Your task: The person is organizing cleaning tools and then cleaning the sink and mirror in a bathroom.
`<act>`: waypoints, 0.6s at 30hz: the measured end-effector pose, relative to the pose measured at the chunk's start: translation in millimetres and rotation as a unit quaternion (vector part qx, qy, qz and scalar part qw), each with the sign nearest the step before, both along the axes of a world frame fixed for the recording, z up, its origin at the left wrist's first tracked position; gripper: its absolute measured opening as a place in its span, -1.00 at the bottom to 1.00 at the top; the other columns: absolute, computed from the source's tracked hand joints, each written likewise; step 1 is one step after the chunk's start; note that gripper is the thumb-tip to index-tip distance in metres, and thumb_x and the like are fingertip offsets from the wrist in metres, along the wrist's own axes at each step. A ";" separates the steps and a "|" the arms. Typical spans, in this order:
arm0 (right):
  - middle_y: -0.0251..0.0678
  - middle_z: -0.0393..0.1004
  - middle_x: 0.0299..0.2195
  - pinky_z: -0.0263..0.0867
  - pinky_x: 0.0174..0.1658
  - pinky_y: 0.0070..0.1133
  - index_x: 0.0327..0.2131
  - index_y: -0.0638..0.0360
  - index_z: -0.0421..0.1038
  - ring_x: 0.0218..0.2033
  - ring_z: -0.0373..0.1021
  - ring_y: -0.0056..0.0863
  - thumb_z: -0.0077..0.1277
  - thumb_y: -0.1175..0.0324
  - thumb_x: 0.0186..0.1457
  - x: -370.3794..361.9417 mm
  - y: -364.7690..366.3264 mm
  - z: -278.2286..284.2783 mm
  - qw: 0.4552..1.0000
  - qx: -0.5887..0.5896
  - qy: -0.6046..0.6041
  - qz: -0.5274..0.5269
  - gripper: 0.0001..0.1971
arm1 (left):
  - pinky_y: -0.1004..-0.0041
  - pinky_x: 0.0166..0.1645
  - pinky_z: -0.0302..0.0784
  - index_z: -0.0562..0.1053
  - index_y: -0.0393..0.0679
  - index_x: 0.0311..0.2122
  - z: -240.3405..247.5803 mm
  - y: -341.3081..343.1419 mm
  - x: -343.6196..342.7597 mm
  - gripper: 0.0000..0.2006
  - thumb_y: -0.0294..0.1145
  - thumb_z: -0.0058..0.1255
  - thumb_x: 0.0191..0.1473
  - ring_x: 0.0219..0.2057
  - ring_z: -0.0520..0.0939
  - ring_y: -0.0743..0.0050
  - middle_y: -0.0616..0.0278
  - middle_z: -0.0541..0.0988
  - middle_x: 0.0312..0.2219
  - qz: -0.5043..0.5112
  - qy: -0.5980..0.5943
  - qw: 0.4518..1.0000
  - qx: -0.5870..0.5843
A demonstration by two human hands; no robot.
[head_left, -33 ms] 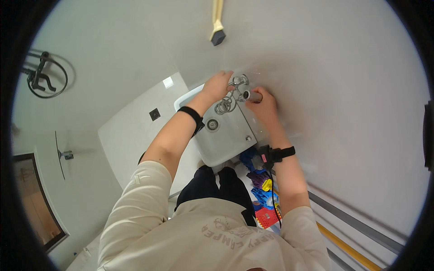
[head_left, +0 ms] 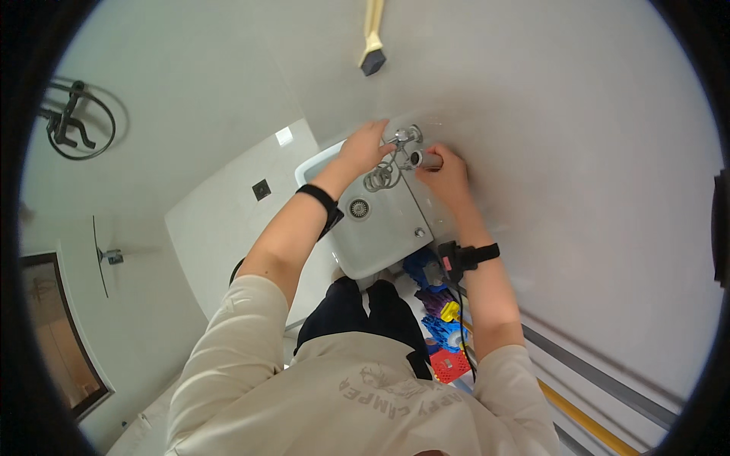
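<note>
Right hand [head_left: 449,175] first: you've got it closed around the grey tube [head_left: 432,160], thumb and fingers wrapped round the body, dark end pointing left toward the tap [head_left: 409,135]. So the tube sits just beside the tap, up by the wall side of the sink [head_left: 388,239]. Looks like a decent hold to me, since the dark end is clear of your fingers and you can see where it's aimed.

Left hand [head_left: 360,148] is at the near end of the tap, thumb and fingers apart. Honestly can't tell if you're actually gripping it or just resting there. If you're working it, I'd get thumb and fingers on opposite sides and go gently, so nothing twists.

Watch the hose [head_left: 376,178] imo. It's bunched in loops right under your left hand, close to both the tap and the tube, and I can't make out where its ends go. Easy thing to snag, so give it some slack.

Also, you've got a cable [head_left: 461,334] trailing off the box [head_left: 455,261] on your right wrist. I'd move from the elbow, slow and smooth, so it doesn't tug. Metal can get slippery if wet, so hold firm without squeezing hard.
</note>
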State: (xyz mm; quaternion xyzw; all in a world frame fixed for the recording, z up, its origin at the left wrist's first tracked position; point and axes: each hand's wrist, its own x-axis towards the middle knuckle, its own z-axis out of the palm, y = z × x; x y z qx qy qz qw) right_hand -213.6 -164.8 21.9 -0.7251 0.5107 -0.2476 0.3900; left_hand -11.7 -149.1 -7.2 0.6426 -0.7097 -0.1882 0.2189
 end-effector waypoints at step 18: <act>-0.33 0.44 -0.59 0.26 -0.43 -0.60 -0.37 0.18 0.36 -0.51 0.37 -0.59 0.13 0.58 -0.30 23.8 -22.5 14.9 0.988 -0.004 0.137 0.072 -0.70 | 0.23 -0.12 0.40 0.40 -0.24 -0.19 -132.4 529.6 86.2 -0.65 -0.27 0.00 -0.11 -0.24 0.48 0.01 -0.06 0.49 -0.31 0.301 0.053 0.865 0.399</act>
